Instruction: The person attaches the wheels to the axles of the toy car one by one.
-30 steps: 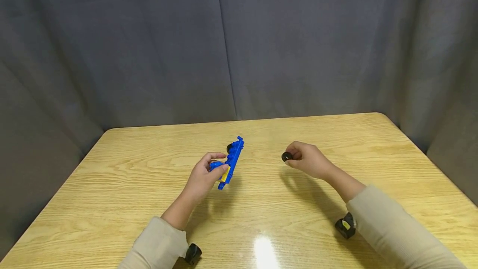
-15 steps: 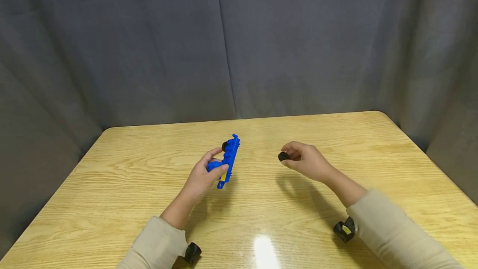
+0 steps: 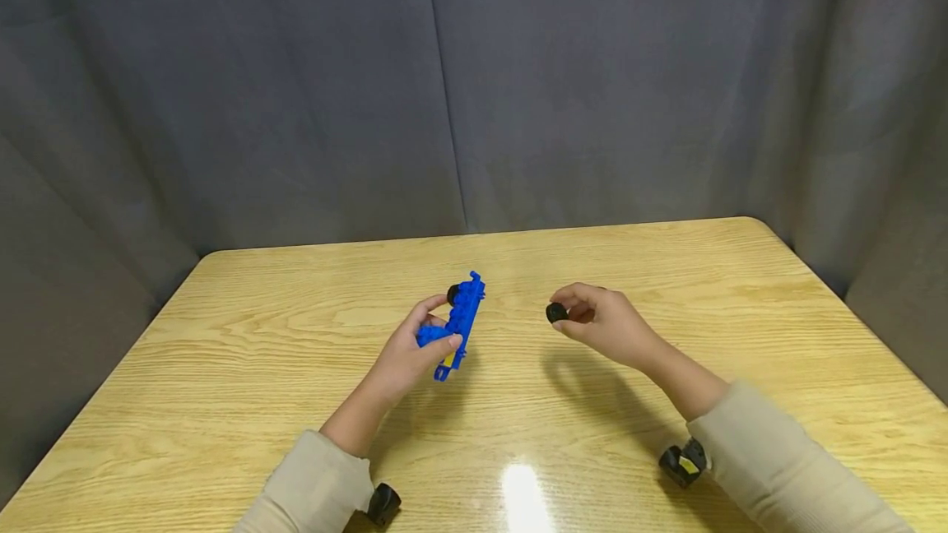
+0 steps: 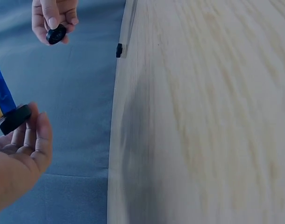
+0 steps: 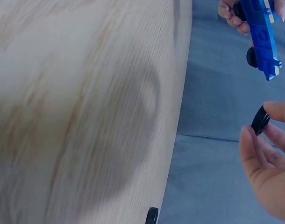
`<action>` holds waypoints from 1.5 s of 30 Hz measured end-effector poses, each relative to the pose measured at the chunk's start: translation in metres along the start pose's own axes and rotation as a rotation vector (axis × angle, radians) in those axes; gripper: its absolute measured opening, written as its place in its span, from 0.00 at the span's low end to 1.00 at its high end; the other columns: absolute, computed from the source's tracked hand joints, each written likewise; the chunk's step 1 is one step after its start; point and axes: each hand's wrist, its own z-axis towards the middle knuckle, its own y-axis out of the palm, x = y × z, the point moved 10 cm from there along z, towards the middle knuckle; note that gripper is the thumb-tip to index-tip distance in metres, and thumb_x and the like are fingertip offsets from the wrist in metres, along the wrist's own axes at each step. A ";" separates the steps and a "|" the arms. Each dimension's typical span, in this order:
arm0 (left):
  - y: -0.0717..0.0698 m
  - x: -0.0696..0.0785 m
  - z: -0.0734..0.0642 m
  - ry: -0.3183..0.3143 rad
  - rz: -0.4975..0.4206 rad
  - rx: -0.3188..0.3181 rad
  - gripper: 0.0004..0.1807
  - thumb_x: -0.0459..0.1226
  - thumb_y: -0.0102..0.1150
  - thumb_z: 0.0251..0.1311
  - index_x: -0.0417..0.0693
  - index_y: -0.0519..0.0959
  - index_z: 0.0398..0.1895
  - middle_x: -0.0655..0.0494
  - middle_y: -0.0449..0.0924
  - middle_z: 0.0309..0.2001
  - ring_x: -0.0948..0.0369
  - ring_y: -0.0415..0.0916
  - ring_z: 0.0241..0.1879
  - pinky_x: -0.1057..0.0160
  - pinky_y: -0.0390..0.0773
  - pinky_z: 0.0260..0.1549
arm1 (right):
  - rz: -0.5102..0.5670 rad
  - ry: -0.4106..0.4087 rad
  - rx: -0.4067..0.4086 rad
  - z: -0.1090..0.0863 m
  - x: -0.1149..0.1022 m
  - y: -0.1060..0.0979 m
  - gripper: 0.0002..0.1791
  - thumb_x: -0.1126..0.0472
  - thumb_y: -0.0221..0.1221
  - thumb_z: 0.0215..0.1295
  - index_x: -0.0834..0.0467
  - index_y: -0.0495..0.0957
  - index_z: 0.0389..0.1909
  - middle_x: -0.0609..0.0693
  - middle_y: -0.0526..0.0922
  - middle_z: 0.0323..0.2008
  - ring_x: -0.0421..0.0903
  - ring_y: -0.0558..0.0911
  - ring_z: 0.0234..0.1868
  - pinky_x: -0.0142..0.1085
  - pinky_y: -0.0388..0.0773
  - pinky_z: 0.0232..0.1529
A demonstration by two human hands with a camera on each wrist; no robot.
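My left hand (image 3: pixel 401 359) grips a long blue toy vehicle (image 3: pixel 465 311), possibly a train or truck body, with a yellow part near the thumb. It is held tilted above the table. Two black wheels sit along one side of it in the right wrist view, one of them a rear wheel (image 5: pixel 251 57) near the lower end. My right hand (image 3: pixel 613 326) pinches a loose black wheel (image 3: pixel 556 312) between thumb and fingertips, also in the air. A gap separates this wheel (image 5: pixel 260 120) from the toy. My left palm and fingers hide part of the body.
Another black wheel (image 5: pixel 152 215) stands on the table near its edge in the right wrist view; a black wheel (image 4: pixel 119 50) also shows there in the left wrist view. The wooden table (image 3: pixel 222 401) ends at a grey curtain (image 3: pixel 333 105) behind and beside it.
My right hand has shifted slightly left with the wheel, turning it a little. The blue toy went slightly left, then back right, and stays in my left hand.
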 end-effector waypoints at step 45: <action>0.044 0.010 0.000 0.045 0.148 -0.180 0.39 0.44 0.55 0.53 0.50 0.46 0.65 0.47 0.61 0.42 0.53 0.70 0.39 0.58 0.74 0.32 | 0.363 -0.055 0.010 -0.006 -0.017 0.014 0.12 0.71 0.57 0.53 0.66 0.66 0.38 0.56 0.76 0.33 0.47 0.77 0.36 0.35 0.74 0.34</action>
